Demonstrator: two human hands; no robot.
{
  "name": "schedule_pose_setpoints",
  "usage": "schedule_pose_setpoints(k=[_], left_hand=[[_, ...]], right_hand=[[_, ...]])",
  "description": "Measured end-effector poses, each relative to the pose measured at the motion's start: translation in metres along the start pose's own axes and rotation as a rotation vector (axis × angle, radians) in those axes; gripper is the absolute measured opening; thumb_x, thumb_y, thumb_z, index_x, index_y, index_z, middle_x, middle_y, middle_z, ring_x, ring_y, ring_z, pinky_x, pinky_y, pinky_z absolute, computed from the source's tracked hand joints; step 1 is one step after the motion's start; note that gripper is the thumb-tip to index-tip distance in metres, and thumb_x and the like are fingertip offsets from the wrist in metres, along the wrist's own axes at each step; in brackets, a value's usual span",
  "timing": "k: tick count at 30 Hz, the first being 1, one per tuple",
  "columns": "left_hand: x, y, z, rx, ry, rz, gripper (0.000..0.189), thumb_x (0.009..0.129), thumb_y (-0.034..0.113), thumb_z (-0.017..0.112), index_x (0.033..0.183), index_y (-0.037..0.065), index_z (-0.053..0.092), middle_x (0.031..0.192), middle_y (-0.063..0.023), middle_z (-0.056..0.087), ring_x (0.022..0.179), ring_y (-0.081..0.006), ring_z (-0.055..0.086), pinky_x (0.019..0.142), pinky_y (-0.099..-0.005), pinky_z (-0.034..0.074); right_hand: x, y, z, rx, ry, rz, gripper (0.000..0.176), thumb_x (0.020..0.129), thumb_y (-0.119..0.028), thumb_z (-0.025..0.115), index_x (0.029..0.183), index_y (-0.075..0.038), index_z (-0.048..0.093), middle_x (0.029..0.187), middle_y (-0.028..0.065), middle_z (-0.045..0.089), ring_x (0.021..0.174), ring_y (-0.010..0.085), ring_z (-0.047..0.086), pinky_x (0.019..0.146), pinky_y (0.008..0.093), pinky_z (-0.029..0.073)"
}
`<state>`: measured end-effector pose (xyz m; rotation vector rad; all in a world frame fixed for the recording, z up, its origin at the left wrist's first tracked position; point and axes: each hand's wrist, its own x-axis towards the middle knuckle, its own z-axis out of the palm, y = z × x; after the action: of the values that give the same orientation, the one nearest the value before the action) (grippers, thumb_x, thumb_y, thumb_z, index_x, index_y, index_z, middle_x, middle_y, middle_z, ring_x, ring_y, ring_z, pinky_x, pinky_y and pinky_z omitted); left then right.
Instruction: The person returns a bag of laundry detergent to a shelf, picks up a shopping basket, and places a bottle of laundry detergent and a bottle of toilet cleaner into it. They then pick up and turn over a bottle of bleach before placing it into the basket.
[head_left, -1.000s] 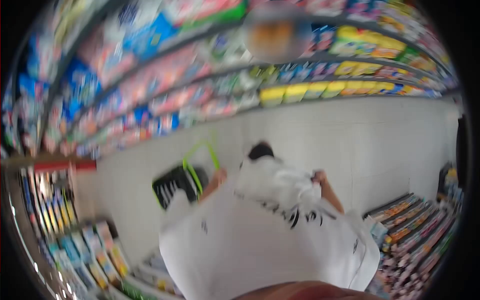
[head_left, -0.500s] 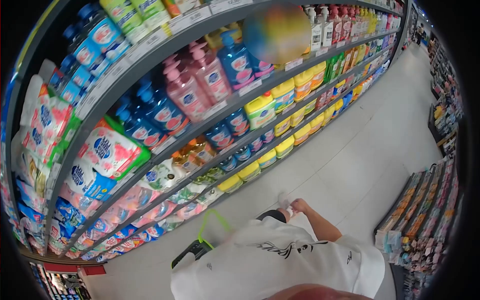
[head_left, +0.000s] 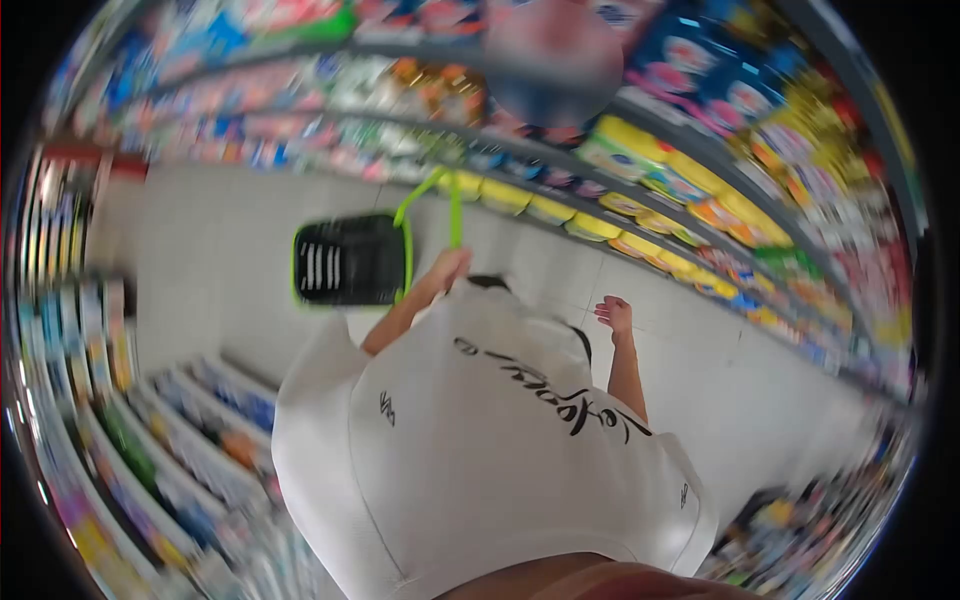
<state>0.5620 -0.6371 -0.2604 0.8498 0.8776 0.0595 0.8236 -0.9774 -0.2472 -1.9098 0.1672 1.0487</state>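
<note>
My left hand is closed around the lower end of a bright green handle. The handle belongs to a black basket with a green rim, tilted beside my left arm, with its open side partly facing me. White slots show in its wall. To the right, my right hand hangs over the grey floor, fingers spread, holding nothing.
Blurred shelves of bottles and packs curve across the top and right, with yellow containers low down. Other stocked racks stand at lower left. More goods fill the lower right.
The view has swung down and left, so the shelves sit higher. My left hand on the green handle and most of the basket have come into view. My right hand now shows spread fingers.
</note>
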Motion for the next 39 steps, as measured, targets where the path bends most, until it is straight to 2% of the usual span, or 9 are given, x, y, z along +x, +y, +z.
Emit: schedule_pose_setpoints(k=[2, 4, 18, 23, 26, 28, 31, 37, 39], left_hand=[[-0.025, 0.010, 0.034, 0.028, 0.165, -0.017, 0.030, 0.083, 0.018, 0.056, 0.056, 0.016, 0.043, 0.047, 0.0041, 0.033, 0.038, -0.0097, 0.030, 0.037, -0.0287, 0.023], [-0.041, 0.010, 0.051, -0.189, -0.016, -0.113, 0.038, 0.081, 0.015, 0.056, 0.053, 0.018, 0.029, 0.045, 0.0057, 0.027, 0.035, -0.0067, 0.024, 0.034, -0.0272, 0.018], [0.020, -0.056, 0.299, -0.128, 0.154, 0.009, 0.025, 0.079, 0.012, 0.055, 0.058, 0.010, 0.044, 0.047, 0.0022, 0.036, 0.036, -0.0079, 0.031, 0.033, -0.0268, 0.022], [0.052, -0.117, 0.374, -0.091, 0.136, 0.017, 0.016, 0.081, 0.018, 0.056, 0.071, 0.007, 0.051, 0.052, 0.0014, 0.039, 0.039, -0.0086, 0.034, 0.036, -0.0276, 0.024], [0.050, -0.136, 0.406, -0.055, -0.087, 0.070, 0.020, 0.078, 0.020, 0.062, 0.078, 0.001, 0.055, 0.056, -0.0033, 0.049, 0.044, -0.0148, 0.049, 0.039, -0.0291, 0.038], [0.045, -0.141, 0.417, 0.497, -0.071, 0.371, 0.033, 0.080, 0.030, 0.065, 0.097, 0.002, 0.059, 0.070, -0.0045, 0.057, 0.061, -0.0151, 0.056, 0.055, -0.0264, 0.046], [0.048, -0.163, 0.389, 0.402, -0.224, 0.162, 0.038, 0.080, 0.030, 0.066, 0.103, 0.000, 0.059, 0.083, -0.0061, 0.062, 0.073, -0.0160, 0.060, 0.065, -0.0262, 0.049], [0.014, -0.220, 0.283, 0.466, 0.175, 0.038, 0.021, 0.076, 0.016, 0.055, 0.071, -0.002, 0.065, 0.070, -0.0129, 0.064, 0.063, -0.0148, 0.061, 0.057, -0.0320, 0.049], [-0.014, -0.222, 0.251, 0.528, 0.189, -0.194, 0.025, 0.083, 0.020, 0.054, 0.089, -0.004, 0.062, 0.078, -0.0108, 0.065, 0.065, -0.0168, 0.061, 0.057, -0.0281, 0.049]], right_hand=[[0.012, 0.002, -0.005, -0.071, -0.096, 0.038, 0.028, 0.086, -0.022, 0.052, 0.106, -0.002, 0.057, 0.088, 0.0102, 0.065, 0.076, 0.0179, 0.064, 0.065, 0.0306, 0.051], [0.027, -0.010, -0.005, -0.186, -0.218, 0.043, 0.029, 0.087, -0.023, 0.053, 0.107, -0.003, 0.057, 0.088, 0.0101, 0.065, 0.076, 0.0181, 0.064, 0.066, 0.0311, 0.051], [0.045, -0.103, -0.024, -0.519, -0.784, -0.226, 0.041, 0.090, -0.034, 0.055, 0.116, -0.001, 0.053, 0.096, 0.0107, 0.065, 0.086, 0.0173, 0.063, 0.072, 0.0281, 0.050], [0.069, -0.076, -0.049, -0.244, -0.579, -0.448, 0.035, 0.087, -0.023, 0.062, 0.113, -0.002, 0.053, 0.093, 0.0102, 0.064, 0.084, 0.0186, 0.063, 0.074, 0.0304, 0.050], [0.071, -0.083, -0.087, -0.094, -0.507, -0.238, 0.024, 0.085, -0.013, 0.060, 0.105, -0.002, 0.053, 0.087, 0.0096, 0.063, 0.079, 0.0188, 0.063, 0.069, 0.0316, 0.051], [0.080, -0.084, -0.117, -0.092, -0.438, -0.261, 0.021, 0.084, -0.010, 0.059, 0.102, -0.002, 0.052, 0.085, 0.0096, 0.063, 0.075, 0.0184, 0.063, 0.064, 0.0310, 0.051], [0.096, -0.062, -0.174, -0.203, -0.189, -0.308, 0.023, 0.081, -0.009, 0.059, 0.100, 0.000, 0.050, 0.078, 0.0102, 0.062, 0.057, 0.0175, 0.061, 0.046, 0.0286, 0.049], [0.131, -0.019, -0.281, -0.328, 0.153, -0.186, 0.028, 0.080, -0.016, 0.061, 0.099, 0.001, 0.050, 0.073, 0.0125, 0.062, 0.056, 0.0213, 0.063, 0.045, 0.0321, 0.050], [0.148, 0.008, -0.312, -0.275, 0.205, -0.119, 0.029, 0.080, -0.020, 0.060, 0.097, 0.002, 0.052, 0.072, 0.0147, 0.063, 0.059, 0.0250, 0.064, 0.049, 0.0365, 0.051]])
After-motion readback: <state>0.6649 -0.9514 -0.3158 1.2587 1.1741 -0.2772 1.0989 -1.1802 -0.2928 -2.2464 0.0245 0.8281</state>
